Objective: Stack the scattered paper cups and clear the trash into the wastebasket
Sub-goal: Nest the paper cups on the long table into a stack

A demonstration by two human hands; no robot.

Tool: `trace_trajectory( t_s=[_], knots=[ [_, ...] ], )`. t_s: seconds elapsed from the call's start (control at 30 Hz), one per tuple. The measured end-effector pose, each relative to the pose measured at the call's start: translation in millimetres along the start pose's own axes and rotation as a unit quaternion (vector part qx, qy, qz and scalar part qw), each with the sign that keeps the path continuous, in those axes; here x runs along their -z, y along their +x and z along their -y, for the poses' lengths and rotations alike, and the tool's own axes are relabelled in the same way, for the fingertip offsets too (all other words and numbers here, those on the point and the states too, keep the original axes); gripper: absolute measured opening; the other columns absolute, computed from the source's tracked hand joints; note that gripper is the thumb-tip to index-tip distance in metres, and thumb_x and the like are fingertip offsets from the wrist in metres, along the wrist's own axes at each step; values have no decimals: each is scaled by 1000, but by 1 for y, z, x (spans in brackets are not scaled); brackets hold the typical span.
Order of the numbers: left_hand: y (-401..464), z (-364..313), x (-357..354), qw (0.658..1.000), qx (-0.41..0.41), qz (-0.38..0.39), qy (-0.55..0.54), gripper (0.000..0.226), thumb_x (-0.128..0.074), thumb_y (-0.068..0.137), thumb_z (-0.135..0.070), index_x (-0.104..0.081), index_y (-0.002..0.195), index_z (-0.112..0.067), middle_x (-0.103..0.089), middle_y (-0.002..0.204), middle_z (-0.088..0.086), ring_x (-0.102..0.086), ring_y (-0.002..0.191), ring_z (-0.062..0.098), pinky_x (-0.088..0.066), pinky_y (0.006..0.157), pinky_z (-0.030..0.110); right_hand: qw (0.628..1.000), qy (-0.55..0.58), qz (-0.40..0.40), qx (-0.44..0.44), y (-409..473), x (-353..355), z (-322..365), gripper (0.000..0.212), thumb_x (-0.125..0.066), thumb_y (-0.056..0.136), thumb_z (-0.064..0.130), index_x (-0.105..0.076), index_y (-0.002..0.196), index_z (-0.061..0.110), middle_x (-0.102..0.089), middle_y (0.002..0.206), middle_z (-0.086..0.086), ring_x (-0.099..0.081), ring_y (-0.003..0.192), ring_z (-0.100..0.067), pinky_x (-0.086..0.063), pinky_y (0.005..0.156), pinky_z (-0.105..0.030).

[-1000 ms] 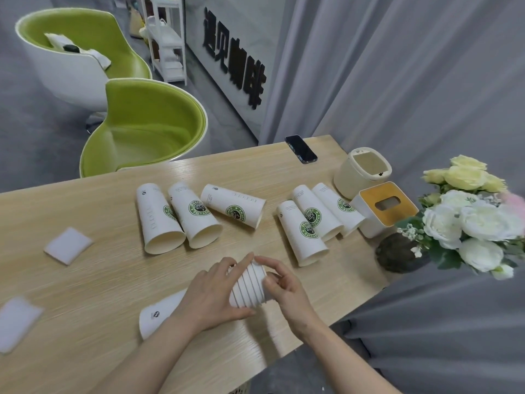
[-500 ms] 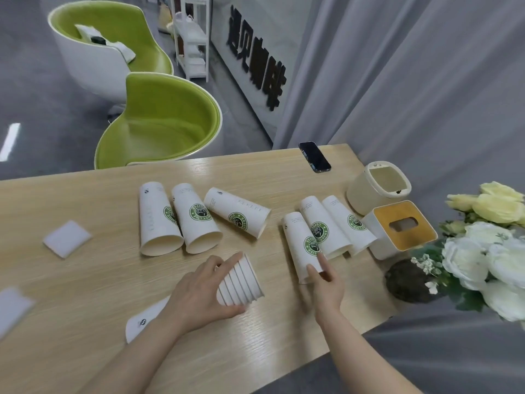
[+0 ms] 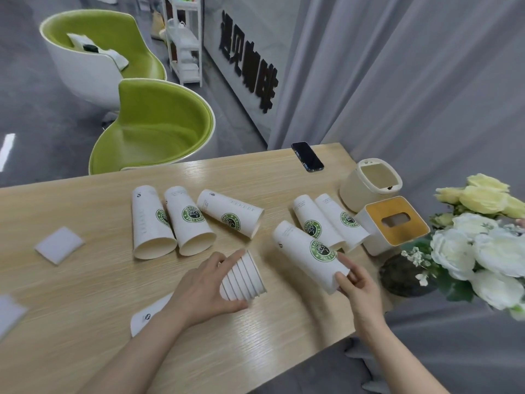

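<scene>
Left grip [image 3: 204,288] around stacked cups [image 3: 244,277], right grip [image 3: 355,282] pinching one cup [image 3: 309,254], wooden table [image 3: 85,294], green chairs [image 3: 159,129].

5 cups [image 3: 231,216] are lying across the middle of the desk [image 3: 85,294], blocking the far side. A tissue box [image 3: 393,224] and flowers [image 3: 483,245] are crowding the right edge.

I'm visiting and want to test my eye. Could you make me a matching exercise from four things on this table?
Things:
1. phone
2. stack of nested cups
3. single cup with green logo
4. tissue box

States:
A. held by the right hand
B. yellow top
C. gripped by the left hand
D. at the far table edge

Pairs: 1-D, 2-C, 3-A, 4-B
</scene>
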State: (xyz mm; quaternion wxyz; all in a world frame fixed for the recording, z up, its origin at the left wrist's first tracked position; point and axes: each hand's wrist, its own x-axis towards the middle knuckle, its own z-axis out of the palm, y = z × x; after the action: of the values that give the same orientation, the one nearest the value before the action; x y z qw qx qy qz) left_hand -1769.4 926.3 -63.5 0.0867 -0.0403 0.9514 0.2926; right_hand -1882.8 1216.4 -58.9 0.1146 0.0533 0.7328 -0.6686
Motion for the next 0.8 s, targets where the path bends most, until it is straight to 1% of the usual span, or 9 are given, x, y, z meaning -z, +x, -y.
trace_trajectory(
  t_s=[0.07,0.17,0.23,0.3,0.4,0.5,0.57,0.67,0.8],
  knots=[
    [1,-1,0,1000,-7,-6,1,103,-48,60,-82,-8,148,-45,-35,120,-14,-46,104,6,-34,71,22,998,-4,50,29,1,14,8,37,-57,88,-8,-63,119,12,-67,120,-5,-60,112,-19,-54,84,-24],
    [0,-3,0,1000,-14,-7,5,103,-48,60,-82,-6,148,-46,-35,120,-14,-45,105,5,-36,72,22,994,19,106,24,2,22,22,33,-65,84,8,-64,117,11,-68,121,0,-64,109,-16,-53,87,-28],
    [-1,-5,1,1000,-20,-6,12,103,-49,61,-82,-4,147,-47,-34,121,-15,-44,103,4,-35,71,21,987,21,158,13,5,19,28,59,-83,67,36,-63,117,11,-69,118,-2,-65,106,-16,-54,85,-29],
    [-2,-8,2,999,-26,1,26,102,-49,62,-82,-1,146,-48,-32,122,-16,-41,97,1,-33,71,20,978,7,208,-11,5,11,32,81,-87,55,49,-61,121,11,-69,118,-7,-65,106,-20,-55,83,-29],
    [-3,-9,-1,998,-44,8,40,101,-45,61,-84,4,143,-52,-34,126,-13,-45,102,5,-35,73,21,965,-2,256,-47,2,-8,38,79,-86,59,46,-58,124,11,-69,117,-9,-65,105,-20,-55,80,-28],
    [-3,-7,-7,997,-57,4,47,100,-49,65,-82,8,141,-54,-34,129,-13,-43,112,6,-38,80,23,957,0,284,-58,-4,-27,39,47,-74,80,20,-57,123,13,-71,112,-8,-67,100,-18,-54,79,-27],
    [-2,-6,-11,997,-61,-3,48,100,-52,67,-80,9,141,-54,-33,130,-13,-42,113,5,-38,81,23,953,3,296,-62,-11,-41,37,41,-63,84,9,-56,124,14,-72,108,-9,-67,96,-18,-53,80,-28],
    [0,-8,-15,996,-63,-20,52,101,-51,67,-80,13,140,-53,-31,132,-13,-41,114,5,-36,82,23,947,17,316,-58,-20,-59,31,43,-67,84,10,-56,126,12,-73,102,-7,-66,91,-15,-53,79,-26],
    [5,-12,-19,996,-63,-30,64,106,-45,64,-82,27,136,-54,-31,136,-10,-40,120,9,-37,84,25,942,30,331,-56,-26,-78,19,53,-68,76,27,-58,126,14,-70,100,-7,-62,93,-13,-48,84,-24]
  ],
)
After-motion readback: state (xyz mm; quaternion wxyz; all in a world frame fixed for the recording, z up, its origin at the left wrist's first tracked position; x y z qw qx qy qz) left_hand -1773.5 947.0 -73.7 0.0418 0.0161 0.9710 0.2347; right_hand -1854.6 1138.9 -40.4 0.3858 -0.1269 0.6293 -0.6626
